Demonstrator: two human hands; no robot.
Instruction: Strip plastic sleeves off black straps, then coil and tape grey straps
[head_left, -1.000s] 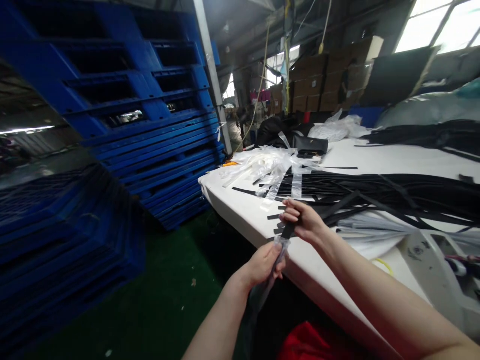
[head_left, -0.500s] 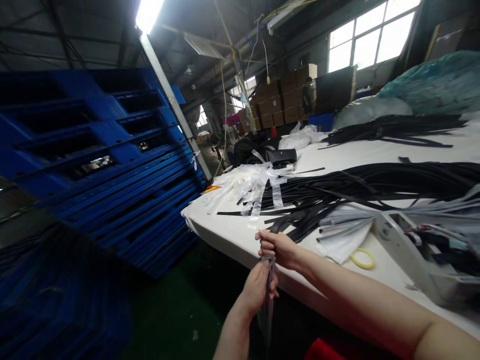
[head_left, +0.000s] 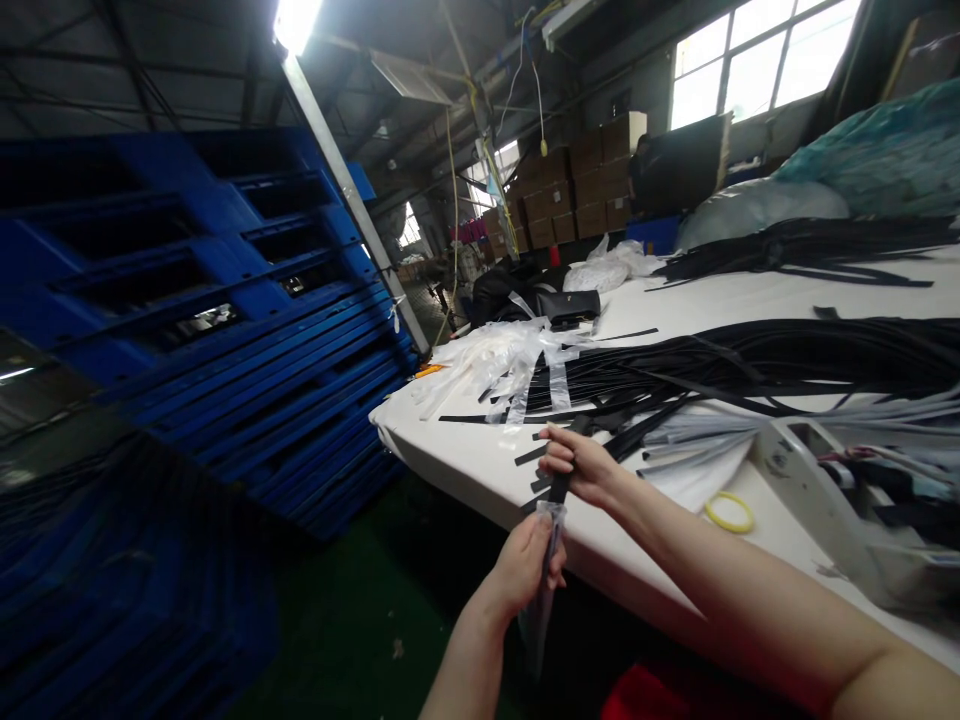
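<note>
My left hand (head_left: 525,560) is closed around a narrow clear plastic sleeve (head_left: 541,630), which hangs down below the table edge. A black strip (head_left: 559,488) runs into the sleeve's mouth. Just above, my right hand (head_left: 581,465) grips that strip, fingers curled, over the front edge of the white table (head_left: 465,465). Beyond my right hand lies a long bundle of black strips (head_left: 720,365). Clear plastic sleeves (head_left: 495,350) are heaped to the left of the bundle.
A yellow ring (head_left: 729,512) and a pale machine casing (head_left: 806,480) sit on the table at right, beside grey-white strips (head_left: 690,450). A black pouch (head_left: 570,306) stands at the back. Blue pallets (head_left: 300,350) are stacked at left, near a metal post (head_left: 352,190).
My right hand has moved up and away from my left hand, showing more black strip between them. The left hand keeps its hold on the sleeve. The view has shifted slightly.
</note>
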